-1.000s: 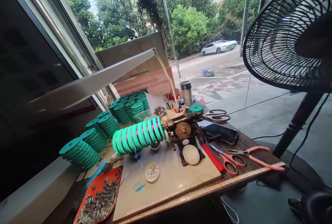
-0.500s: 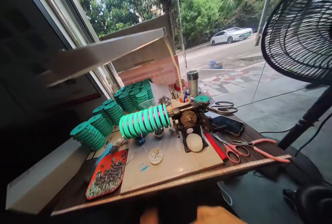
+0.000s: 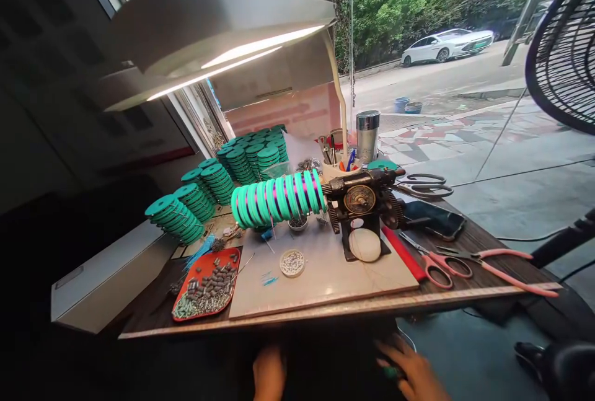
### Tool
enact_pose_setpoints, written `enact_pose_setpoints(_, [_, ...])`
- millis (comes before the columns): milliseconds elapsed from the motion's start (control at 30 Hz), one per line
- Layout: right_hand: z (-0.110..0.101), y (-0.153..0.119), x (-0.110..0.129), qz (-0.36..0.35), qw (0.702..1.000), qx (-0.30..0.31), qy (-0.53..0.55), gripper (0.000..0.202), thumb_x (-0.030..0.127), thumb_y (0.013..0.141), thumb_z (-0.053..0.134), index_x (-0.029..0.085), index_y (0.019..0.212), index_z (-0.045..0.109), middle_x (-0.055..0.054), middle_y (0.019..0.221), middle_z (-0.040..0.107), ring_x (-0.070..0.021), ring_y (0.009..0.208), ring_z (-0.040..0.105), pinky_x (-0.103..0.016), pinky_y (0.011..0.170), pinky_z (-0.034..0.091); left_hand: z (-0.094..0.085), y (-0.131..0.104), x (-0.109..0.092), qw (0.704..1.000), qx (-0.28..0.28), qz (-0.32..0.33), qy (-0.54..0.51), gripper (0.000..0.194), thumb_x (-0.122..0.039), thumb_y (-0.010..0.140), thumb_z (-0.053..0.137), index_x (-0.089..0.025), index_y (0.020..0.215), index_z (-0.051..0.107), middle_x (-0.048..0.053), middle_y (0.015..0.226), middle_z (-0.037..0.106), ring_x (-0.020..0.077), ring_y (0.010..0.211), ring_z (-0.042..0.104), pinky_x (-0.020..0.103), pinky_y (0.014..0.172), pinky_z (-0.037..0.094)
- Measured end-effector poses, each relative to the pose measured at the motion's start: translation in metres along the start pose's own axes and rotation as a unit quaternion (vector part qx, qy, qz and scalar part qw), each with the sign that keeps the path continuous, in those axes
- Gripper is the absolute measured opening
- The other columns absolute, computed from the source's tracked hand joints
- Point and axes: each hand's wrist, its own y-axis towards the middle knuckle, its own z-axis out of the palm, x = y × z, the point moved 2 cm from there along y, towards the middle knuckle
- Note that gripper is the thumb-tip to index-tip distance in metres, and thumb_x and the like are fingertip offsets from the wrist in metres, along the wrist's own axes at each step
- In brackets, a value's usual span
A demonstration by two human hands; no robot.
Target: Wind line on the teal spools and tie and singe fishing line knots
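Note:
Below the table's front edge, my left hand (image 3: 269, 371) hangs in dark shadow; its fingers are hidden. My right hand (image 3: 413, 369) is lower right of it, fingers stretched out and apart, with a small green thing (image 3: 393, 372) at the fingers that I cannot make out. Neither hand touches anything on the table. Above them, a row of green foam spools (image 3: 279, 198) sits on the shaft of a dark hand-crank winder (image 3: 360, 198). In front lie a round dish of small white beads (image 3: 292, 263) and a red tray (image 3: 190, 286) of small metal pieces.
Stacks of green spools (image 3: 174, 218) stand at the left beside a long white box (image 3: 106, 289). Pink-handled scissors (image 3: 439, 264), pink-handled pliers (image 3: 502, 258) and a phone (image 3: 437, 220) lie at the right. A lit lamp (image 3: 223, 23) overhangs the table; a fan (image 3: 567, 54) stands right.
The view has shifted, so the table sits further right and slightly higher. More of both hands shows, and the right hand's fingers are now visible. The lamp's lit tubes have come into view.

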Motion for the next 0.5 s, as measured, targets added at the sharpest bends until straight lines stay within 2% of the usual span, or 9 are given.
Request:
enact_pose_setpoints(100, [-0.019, -0.004, -0.006, 0.012, 0.999, 0.019, 0.033, 0.05, 0.002, 0.06, 0.042, 0.021, 0.097, 0.07, -0.011, 0.104, 0.067, -0.0286, 0.093, 0.064, -0.038, 0.08, 0.052, -0.011, 0.001, -0.001, 0.995, -0.006, -0.009, -0.095, 0.018, -0.028, 0.079, 0.06, -0.012, 0.086, 0.064, 0.006, 0.093, 0.07, 0.0207, 0.09, 0.064, 0.043, 0.085, 0.046])
enact_pose_setpoints(167, [-0.033, -0.008, 0.006, 0.007, 0.997, 0.011, 0.071, 0.043, 0.004, 0.064, 0.044, 0.02, 0.095, 0.069, -0.012, 0.099, 0.067, -0.0276, 0.09, 0.064, -0.036, 0.079, 0.051, -0.02, -0.002, -0.005, 0.987, -0.011, -0.001, -0.163, 0.025, -0.037, 0.073, 0.063, -0.013, 0.078, 0.067, 0.01, 0.087, 0.072, 0.0261, 0.088, 0.066, 0.041, 0.082, 0.048])
enact_pose_setpoints(233, [-0.047, -0.01, 0.031, -0.029, 0.991, 0.006, 0.128, 0.033, 0.013, 0.075, 0.046, 0.018, 0.1, 0.066, -0.013, 0.097, 0.066, -0.0252, 0.088, 0.064, -0.033, 0.077, 0.05, -0.029, -0.009, -0.013, 0.973, -0.007, 0.023, -0.23, 0.036, -0.049, 0.064, 0.065, -0.013, 0.07, 0.068, 0.012, 0.081, 0.073, 0.0309, 0.085, 0.067, 0.039, 0.077, 0.05])
enact_pose_setpoints(333, [-0.06, -0.008, 0.079, -0.054, 0.976, 0.033, 0.21, 0.022, 0.027, 0.082, 0.049, 0.016, 0.084, 0.069, -0.008, 0.073, 0.063, -0.019, 0.063, 0.061, -0.025, 0.057, 0.048, -0.04, -0.027, -0.03, 0.945, 0.02, 0.074, -0.318, 0.05, -0.062, 0.057, 0.06, -0.013, 0.065, 0.068, 0.012, 0.071, 0.073, 0.0298, 0.074, 0.067, 0.035, 0.069, 0.052])
enact_pose_setpoints(400, [-0.063, -0.002, 0.103, -0.068, 0.963, 0.041, 0.258, 0.024, 0.032, 0.082, 0.051, 0.015, 0.085, 0.069, -0.008, 0.073, 0.061, -0.018, 0.062, 0.059, -0.025, 0.055, 0.046, -0.044, -0.041, -0.045, 0.927, 0.038, 0.106, -0.358, 0.052, -0.064, 0.058, 0.059, -0.014, 0.064, 0.068, 0.009, 0.067, 0.072, 0.026, 0.069, 0.066, 0.032, 0.066, 0.051])
enact_pose_setpoints(500, [-0.062, 0.006, 0.119, -0.067, 0.946, 0.011, 0.316, 0.024, 0.032, 0.081, 0.053, 0.015, 0.089, 0.068, -0.008, 0.074, 0.061, -0.0176, 0.063, 0.058, -0.025, 0.056, 0.045, -0.047, -0.058, -0.065, 0.899, 0.071, 0.14, -0.408, 0.044, -0.058, 0.059, 0.065, -0.015, 0.064, 0.069, 0.007, 0.066, 0.071, 0.0221, 0.068, 0.063, 0.029, 0.067, 0.05])
